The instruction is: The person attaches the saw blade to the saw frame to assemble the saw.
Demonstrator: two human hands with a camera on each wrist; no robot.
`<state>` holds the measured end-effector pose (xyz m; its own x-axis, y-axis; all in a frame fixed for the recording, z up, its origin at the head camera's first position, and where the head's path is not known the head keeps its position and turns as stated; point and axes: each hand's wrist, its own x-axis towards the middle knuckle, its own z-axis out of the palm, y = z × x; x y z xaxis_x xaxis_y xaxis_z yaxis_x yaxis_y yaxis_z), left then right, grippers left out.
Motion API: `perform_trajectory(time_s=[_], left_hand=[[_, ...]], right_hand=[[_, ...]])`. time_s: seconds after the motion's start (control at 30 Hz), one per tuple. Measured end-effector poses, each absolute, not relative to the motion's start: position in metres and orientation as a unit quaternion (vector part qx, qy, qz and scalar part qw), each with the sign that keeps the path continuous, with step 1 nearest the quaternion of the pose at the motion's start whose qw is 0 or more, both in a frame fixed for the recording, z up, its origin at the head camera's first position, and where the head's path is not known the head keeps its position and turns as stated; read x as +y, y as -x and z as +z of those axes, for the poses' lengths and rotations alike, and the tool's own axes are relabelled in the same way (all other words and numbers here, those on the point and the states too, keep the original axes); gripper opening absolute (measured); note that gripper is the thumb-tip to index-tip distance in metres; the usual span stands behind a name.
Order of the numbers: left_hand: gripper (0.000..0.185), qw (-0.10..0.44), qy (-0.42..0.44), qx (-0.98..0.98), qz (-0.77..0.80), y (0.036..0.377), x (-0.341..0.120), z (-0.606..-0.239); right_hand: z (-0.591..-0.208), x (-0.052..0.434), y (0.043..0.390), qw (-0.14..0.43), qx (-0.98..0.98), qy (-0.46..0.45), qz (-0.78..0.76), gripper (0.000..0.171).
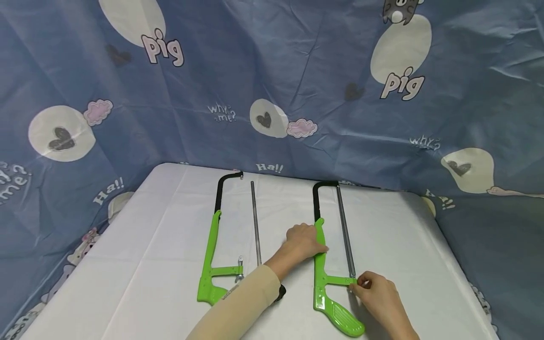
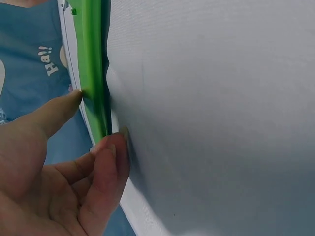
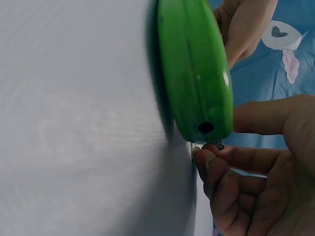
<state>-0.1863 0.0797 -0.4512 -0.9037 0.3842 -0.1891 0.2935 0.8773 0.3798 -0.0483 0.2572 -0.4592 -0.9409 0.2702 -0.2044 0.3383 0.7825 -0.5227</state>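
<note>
White table (image 1: 148, 245), blue cartoon cloth (image 1: 297, 71) behind; room apparently hidden.

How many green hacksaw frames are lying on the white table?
2. The left hacksaw frame lies beside a loose blade. The right hacksaw frame is held by the left hand, while the right hand pinches at its blade end.

A second green hacksaw (image 1: 214, 255) and loose blade (image 1: 255, 222) lie on the white table (image 1: 140, 264) before a blue cartoon cloth (image 1: 297, 71).
</note>
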Motion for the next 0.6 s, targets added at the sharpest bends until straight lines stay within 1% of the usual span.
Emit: perform_trajectory(time_s=[0.2,0.43,0.6], left_hand=[[0.042,0.115,-0.181,0.963,0.164,0.185,0.063,-0.448],[0.035,0.072,-0.197,0.963,0.168,0.185,0.046,-0.438],[0.036,0.057,-0.193,0.964,0.172,0.183,0.029,-0.43]], right_hand=[[-0.452,0.252,0.051,0.057,0.943,-0.159,-0.287,0.017],[-0.442,0.246,0.059,0.044,0.947,-0.132,-0.288,0.021],[-0.439,0.236,0.064,0.032,0.95,-0.105,-0.294,0.023]])
